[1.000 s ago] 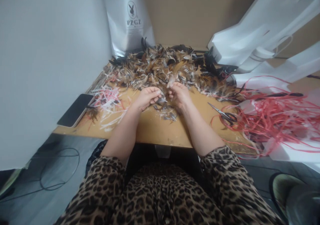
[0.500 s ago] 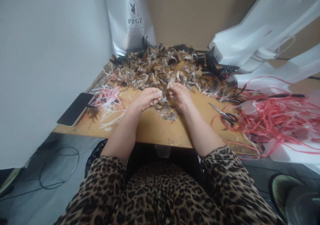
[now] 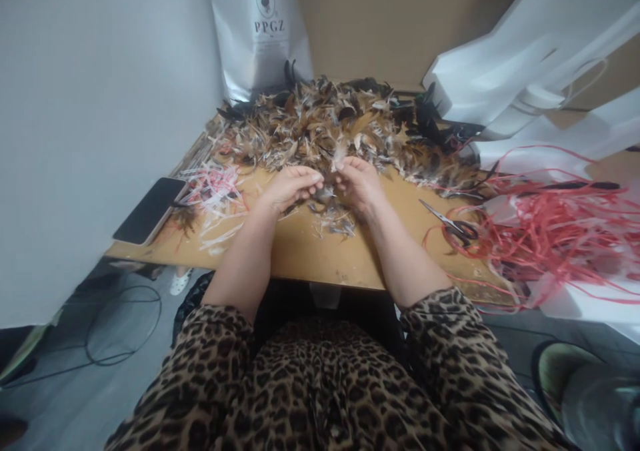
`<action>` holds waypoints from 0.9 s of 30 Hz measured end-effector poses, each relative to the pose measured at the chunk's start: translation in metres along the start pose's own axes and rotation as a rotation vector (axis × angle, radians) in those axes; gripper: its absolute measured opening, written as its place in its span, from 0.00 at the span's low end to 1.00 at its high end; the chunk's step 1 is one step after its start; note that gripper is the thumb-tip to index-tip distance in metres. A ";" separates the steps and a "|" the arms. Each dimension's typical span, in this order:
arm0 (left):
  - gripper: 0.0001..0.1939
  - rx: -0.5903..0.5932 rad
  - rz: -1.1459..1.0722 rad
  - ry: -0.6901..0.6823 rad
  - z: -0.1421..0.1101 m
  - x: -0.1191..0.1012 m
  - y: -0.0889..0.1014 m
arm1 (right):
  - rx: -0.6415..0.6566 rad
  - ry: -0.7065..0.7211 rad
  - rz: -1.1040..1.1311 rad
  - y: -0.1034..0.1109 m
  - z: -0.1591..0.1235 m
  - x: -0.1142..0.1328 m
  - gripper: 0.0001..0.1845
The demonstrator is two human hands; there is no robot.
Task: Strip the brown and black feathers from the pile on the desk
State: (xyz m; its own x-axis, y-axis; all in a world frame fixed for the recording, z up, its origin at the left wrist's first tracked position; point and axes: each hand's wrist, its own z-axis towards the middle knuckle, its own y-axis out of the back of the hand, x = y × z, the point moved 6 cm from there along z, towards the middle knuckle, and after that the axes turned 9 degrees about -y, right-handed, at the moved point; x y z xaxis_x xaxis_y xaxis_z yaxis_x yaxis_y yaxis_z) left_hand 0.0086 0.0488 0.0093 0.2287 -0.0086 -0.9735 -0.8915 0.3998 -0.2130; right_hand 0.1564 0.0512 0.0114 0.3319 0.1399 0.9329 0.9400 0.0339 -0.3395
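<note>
Brown feathers (image 3: pixel 310 127) lie heaped across the far tabletop (image 3: pixel 320 257), while nearer, the right hand (image 3: pixel 356 181) pinches a pale feather (image 3: pixel 341 153) just beside the left hand (image 3: pixel 300 185), pinched closed, contents unclear, seemingly for single-feather handling, the next move calling for light fingertips.

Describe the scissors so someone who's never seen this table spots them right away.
Find the tan table, then the tangle of red strips on its right. At that tangle's left edge, to the right of the right hand, lie the scissors. Slim metal blades and dark looped handles set them apart from the strips and the brown feathers.
</note>
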 end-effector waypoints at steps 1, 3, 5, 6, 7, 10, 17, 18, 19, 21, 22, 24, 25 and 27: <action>0.13 -0.013 -0.032 0.011 0.002 0.003 0.001 | 0.017 0.005 0.001 -0.002 -0.001 0.000 0.19; 0.12 0.002 -0.109 0.038 0.004 0.009 -0.001 | 0.060 0.014 0.000 -0.005 -0.002 -0.001 0.18; 0.13 0.039 -0.178 0.074 0.004 0.014 -0.005 | 0.097 0.024 -0.011 -0.008 -0.002 -0.004 0.17; 0.13 0.054 -0.202 0.095 0.004 0.015 -0.007 | 0.111 0.028 -0.020 -0.009 -0.002 -0.006 0.17; 0.13 0.065 -0.222 0.113 0.003 0.016 -0.009 | 0.120 0.031 -0.029 -0.010 -0.001 -0.007 0.17; 0.12 0.074 -0.263 0.133 0.001 0.016 -0.014 | 0.140 0.029 -0.049 -0.011 0.000 -0.012 0.18; 0.13 0.091 -0.261 0.115 -0.001 0.012 -0.018 | 0.175 0.031 -0.053 -0.013 -0.002 -0.014 0.17; 0.13 0.099 -0.273 0.114 0.000 0.012 -0.018 | 0.174 0.027 -0.052 -0.013 -0.002 -0.014 0.16; 0.14 0.101 -0.277 0.109 0.000 0.013 -0.018 | 0.171 0.024 -0.048 -0.013 -0.002 -0.014 0.16; 0.14 0.071 -0.247 0.080 0.002 0.012 -0.014 | 0.152 0.023 -0.028 -0.012 -0.001 -0.014 0.15; 0.13 0.036 -0.212 0.053 0.004 0.011 -0.011 | 0.135 0.026 -0.017 -0.011 0.000 -0.013 0.15; 0.12 -0.057 -0.107 -0.018 0.007 0.009 -0.004 | 0.090 0.035 -0.012 -0.008 0.001 -0.012 0.15; 0.12 -0.105 -0.045 -0.053 0.007 0.007 -0.001 | 0.067 0.039 -0.021 -0.007 0.002 -0.011 0.14; 0.11 -0.175 0.081 -0.111 0.008 0.004 0.003 | 0.026 0.047 -0.056 -0.004 0.002 -0.010 0.14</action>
State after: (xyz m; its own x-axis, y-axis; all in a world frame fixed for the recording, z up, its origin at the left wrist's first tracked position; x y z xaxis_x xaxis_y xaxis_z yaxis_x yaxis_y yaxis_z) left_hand 0.0098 0.0574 0.0052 0.1865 0.1219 -0.9749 -0.9607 0.2302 -0.1550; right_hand 0.1488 0.0515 0.0029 0.2824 0.0905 0.9550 0.9551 0.0661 -0.2887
